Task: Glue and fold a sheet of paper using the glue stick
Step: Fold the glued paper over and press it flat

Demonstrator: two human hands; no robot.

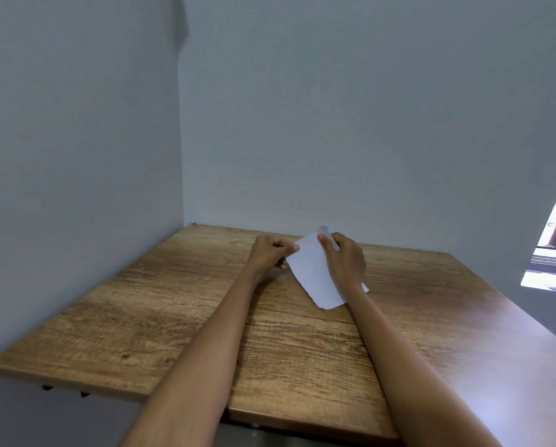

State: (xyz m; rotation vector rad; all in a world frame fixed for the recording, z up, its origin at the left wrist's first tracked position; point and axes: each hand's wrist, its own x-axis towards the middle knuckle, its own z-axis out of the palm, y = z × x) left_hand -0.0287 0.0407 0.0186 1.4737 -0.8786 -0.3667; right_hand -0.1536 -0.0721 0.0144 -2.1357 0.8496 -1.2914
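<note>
A wooden table (180, 317) fills a grey-walled corner. The left hand (270, 253) pinches the white paper (315, 272) by its left edge; the right hand (346, 258) grips its far edge, fingers closed on it.

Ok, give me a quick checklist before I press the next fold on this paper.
1. White sheet of paper held by both hands: ok; left hand pinches its left corner, right hand covers its right side.
2. Paper over the brown wooden table: ok.
3. Bare table around the paper: ok.
4. Glue stick within reach: cannot tell; only a small grey tip shows behind the right hand.
5. Glue already applied: cannot tell.
</note>
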